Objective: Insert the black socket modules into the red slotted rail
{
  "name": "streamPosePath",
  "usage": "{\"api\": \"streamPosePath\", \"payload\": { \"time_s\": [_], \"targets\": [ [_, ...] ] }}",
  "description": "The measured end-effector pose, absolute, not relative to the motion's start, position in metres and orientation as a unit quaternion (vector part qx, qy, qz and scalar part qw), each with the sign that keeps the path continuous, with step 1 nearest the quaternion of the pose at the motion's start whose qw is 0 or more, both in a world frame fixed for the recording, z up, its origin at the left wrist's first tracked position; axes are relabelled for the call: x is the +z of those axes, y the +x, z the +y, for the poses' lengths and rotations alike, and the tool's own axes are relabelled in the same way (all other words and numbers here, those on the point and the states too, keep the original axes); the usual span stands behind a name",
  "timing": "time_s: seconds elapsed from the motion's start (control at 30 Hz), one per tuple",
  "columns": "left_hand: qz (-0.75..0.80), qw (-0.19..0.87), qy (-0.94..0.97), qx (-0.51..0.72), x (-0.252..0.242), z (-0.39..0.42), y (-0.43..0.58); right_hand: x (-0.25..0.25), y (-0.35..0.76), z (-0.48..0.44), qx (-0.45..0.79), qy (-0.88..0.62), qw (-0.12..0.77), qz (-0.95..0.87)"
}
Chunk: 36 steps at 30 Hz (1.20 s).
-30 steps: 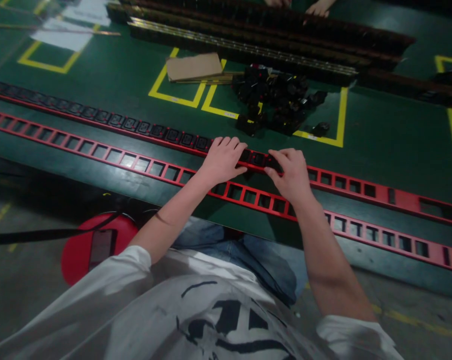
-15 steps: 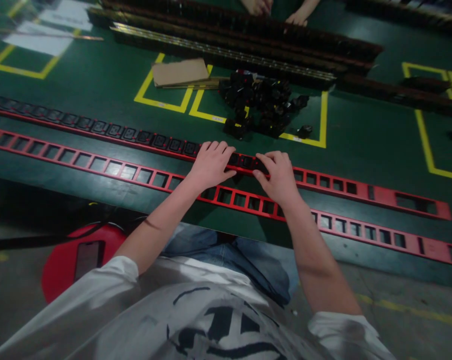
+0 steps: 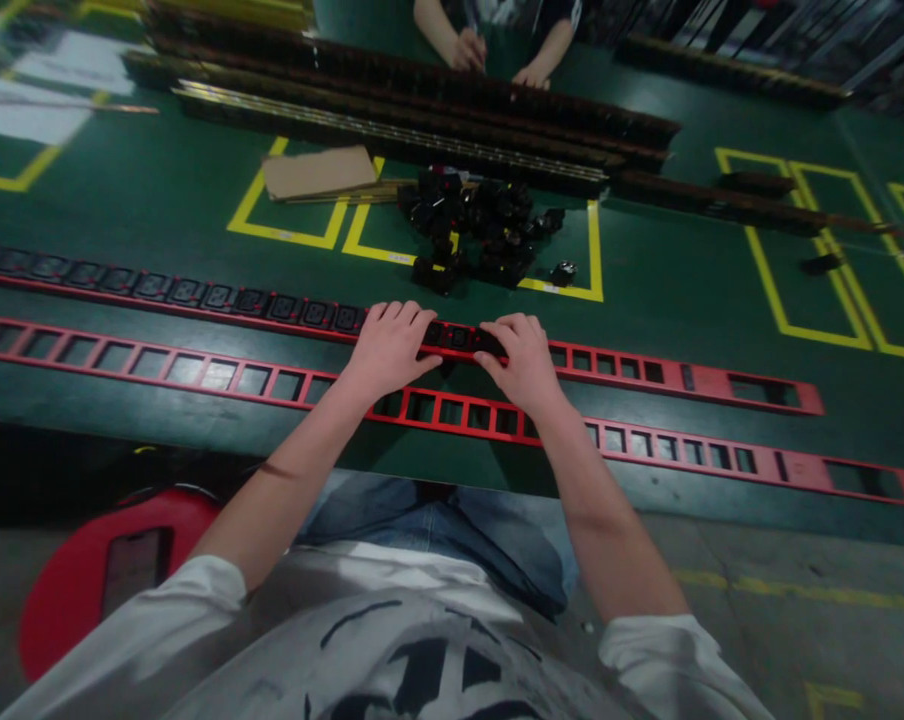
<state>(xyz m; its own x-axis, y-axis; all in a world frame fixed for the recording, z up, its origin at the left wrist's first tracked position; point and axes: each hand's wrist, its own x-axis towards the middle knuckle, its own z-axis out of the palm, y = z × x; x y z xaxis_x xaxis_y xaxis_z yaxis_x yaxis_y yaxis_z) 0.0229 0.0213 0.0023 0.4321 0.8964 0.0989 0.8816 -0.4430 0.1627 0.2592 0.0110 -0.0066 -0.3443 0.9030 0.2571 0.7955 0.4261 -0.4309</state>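
A long red rail [image 3: 609,365] lies across the bench, its left stretch filled with black power sockets [image 3: 283,308] and its right stretch showing bare openings. My left hand [image 3: 393,345] is closed over this rail, fingers on the far edge and thumb on the near side. Just to its right, my right hand [image 3: 521,360] pinches a black socket [image 3: 491,341] seated at the rail, fingers above and thumb in front. Between the hands another socket [image 3: 459,337] shows in the rail. Nearer to me lies a second red rail [image 3: 452,411] with open slots, passing under both forearms.
Beyond the rails is a pile of loose black sockets [image 3: 474,220], with cardboard [image 3: 319,173] to its left. Long dark bars [image 3: 392,125] run behind. A co-worker's hands [image 3: 468,50] are at the far side. A red stool [image 3: 62,590] holding a phone [image 3: 133,568] stands lower left.
The whole view has shifted, so the bench appears lower and further left, and more of the co-worker shows. My hands keep about the same places on the rail.
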Motion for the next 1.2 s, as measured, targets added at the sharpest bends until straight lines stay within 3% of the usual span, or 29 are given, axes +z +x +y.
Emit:
{"api": "streamPosePath", "payload": {
  "time_s": [0.57,1.2],
  "targets": [
    [0.52,0.027,0.85,0.085,0.0034,0.0201,0.0233,-0.0049,0.2596,0.0087,0.108,-0.543,0.2,-0.809],
    [0.52,0.026,0.849,0.093,0.0054,0.019,0.0257,-0.0047,0.263,0.0097,0.136,-0.544,0.224,-0.797]
  ]
}}
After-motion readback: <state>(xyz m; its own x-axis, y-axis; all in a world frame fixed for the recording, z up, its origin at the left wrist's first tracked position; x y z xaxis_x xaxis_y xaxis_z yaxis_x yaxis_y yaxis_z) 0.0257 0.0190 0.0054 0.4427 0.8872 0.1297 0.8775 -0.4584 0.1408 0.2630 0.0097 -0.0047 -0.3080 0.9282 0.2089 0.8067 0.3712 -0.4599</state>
